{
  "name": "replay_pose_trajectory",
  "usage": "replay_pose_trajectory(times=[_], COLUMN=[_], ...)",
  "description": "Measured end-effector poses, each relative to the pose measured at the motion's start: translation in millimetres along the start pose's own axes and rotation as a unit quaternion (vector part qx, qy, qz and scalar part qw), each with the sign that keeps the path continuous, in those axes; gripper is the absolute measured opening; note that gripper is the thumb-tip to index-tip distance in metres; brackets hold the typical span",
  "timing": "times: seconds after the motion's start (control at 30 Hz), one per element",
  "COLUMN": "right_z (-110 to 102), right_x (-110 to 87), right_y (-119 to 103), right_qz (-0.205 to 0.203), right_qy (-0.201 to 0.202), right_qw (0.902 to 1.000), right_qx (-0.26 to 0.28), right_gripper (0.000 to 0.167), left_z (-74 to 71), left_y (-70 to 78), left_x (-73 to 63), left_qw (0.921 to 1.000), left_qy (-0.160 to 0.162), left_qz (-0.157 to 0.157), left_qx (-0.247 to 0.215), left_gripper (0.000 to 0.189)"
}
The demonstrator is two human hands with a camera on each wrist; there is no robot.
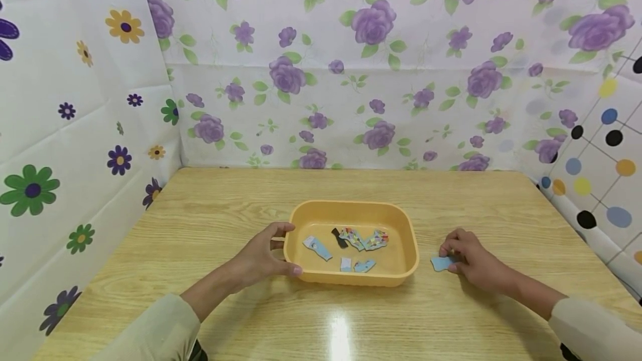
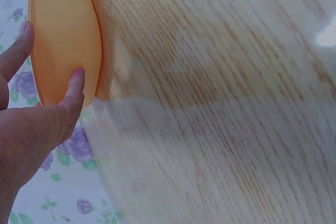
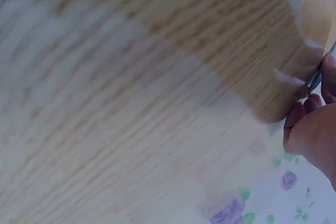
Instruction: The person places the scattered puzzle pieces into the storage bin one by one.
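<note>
A yellow plastic tray (image 1: 351,278) sits on the table, and my left hand (image 1: 263,252) grips its left end, thumb at the front corner and fingers at the back. In the left wrist view that hand (image 2: 42,124) lies along the tray's outer wall (image 2: 65,24). Right of the tray, my right hand (image 1: 468,261) pinches a light blue puzzle piece (image 1: 440,263) between thumb and fingers, low over the table. The right wrist view shows this hand (image 3: 315,132) at the edge, with the piece (image 3: 315,81) seen edge-on.
Inside the tray lie several flat pieces: a long light blue one (image 1: 317,248), a black one (image 1: 339,238), two multicoloured ones, and two small light blue ones (image 1: 364,266) near the front. The wooden table (image 1: 241,194) meets flower-patterned cloth (image 1: 331,116) at its back and left.
</note>
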State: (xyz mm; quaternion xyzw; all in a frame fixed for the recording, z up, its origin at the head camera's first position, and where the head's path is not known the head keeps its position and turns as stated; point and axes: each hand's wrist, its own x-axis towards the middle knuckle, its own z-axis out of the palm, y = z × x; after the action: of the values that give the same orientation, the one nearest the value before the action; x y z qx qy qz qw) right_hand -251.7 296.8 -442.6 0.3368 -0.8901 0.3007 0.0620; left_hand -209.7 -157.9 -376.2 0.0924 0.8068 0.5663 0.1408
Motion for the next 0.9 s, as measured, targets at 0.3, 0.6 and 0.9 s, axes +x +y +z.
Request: replay_pose_trajectory(times=[0.3,0.6,0.9], right_z=[0,-10,-25], right_x=[-1.4,0.8,5.7], right_y=[-1,0,-1], right_qz=[0.020,0.066,0.105], right_qy=[-0.007,-0.006,-0.002], right_qw=[0.9997,0.9976,0.9934], right_qx=[0.013,0.018,0.046], right_gripper=[0.028,0.022,0.016], left_z=[-0.2,-1.3,-1.7], left_y=[-0.1,0.1,-0.5], left_x=[0.0,-0.1,0.1], left_qw=[1.0000,0.9999,0.9999], left_qy=[0.000,-0.012,-0.011], left_qz=[-0.001,0.001,0.002], left_qx=[0.000,-0.011,-0.002], left_gripper=[0.089,0.091,0.092])
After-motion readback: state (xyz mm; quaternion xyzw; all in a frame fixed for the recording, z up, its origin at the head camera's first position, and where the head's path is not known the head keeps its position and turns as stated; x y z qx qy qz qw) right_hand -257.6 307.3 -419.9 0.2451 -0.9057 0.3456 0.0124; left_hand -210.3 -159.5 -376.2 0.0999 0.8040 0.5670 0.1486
